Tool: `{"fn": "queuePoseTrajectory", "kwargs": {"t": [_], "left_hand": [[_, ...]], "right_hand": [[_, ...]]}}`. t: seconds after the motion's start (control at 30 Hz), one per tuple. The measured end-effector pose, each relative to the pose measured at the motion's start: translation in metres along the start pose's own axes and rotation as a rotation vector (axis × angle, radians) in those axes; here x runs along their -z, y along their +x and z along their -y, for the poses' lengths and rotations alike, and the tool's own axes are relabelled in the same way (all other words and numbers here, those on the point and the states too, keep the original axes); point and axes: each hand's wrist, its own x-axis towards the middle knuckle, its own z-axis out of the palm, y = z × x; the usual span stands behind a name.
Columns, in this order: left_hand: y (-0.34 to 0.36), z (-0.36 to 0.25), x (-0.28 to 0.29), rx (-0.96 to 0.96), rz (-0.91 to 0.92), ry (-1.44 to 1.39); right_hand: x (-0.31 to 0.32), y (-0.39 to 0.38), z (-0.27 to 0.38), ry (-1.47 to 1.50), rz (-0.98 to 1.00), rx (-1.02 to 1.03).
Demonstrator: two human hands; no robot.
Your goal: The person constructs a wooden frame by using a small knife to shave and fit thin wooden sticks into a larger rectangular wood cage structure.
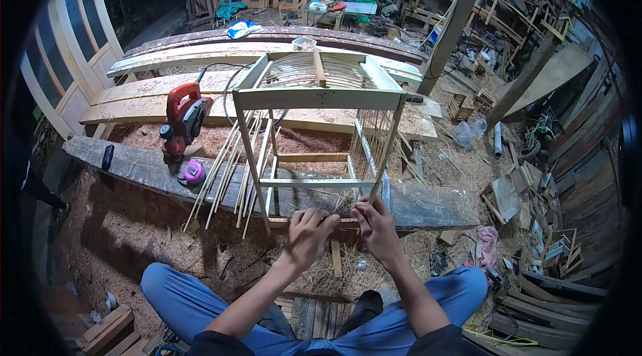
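A small wooden frame cage (pixel 319 99) stands on the weathered plank (pixel 431 212), with thin slats across its top and down its right side. My left hand (pixel 306 232) is at its lower front rail, fingers curled; what they hold, if anything, is hidden. My right hand (pixel 378 229) is closed at the lower end of the right front upright, pinching something small that I cannot make out. Loose thin sticks (pixel 217 175) lean beside the cage on the left. A pink tape measure (pixel 194 171) and a black slim object (pixel 108 157) lie on the plank.
A red power planer (pixel 182 115) with a cable sits at left. Long boards (pixel 120 108) lie behind the cage. A panelled wooden frame (pixel 70 55) stands far left, posts (pixel 449 28) at right, with scrap wood (pixel 555 309) and shavings on the ground around my legs.
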Motion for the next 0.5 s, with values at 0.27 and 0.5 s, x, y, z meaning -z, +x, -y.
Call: {"fn": "queuePoseTrajectory", "kwargs": {"t": [0.27, 0.5], "left_hand": [[-0.005, 0.006, -0.007, -0.023, -0.059, 0.052], [0.000, 0.000, 0.004, -0.033, -0.027, 0.100]], "right_hand": [[0.000, 0.002, 0.009, -0.077, 0.014, 0.016], [0.008, 0.002, 0.009, -0.127, 0.001, 0.062]]}}
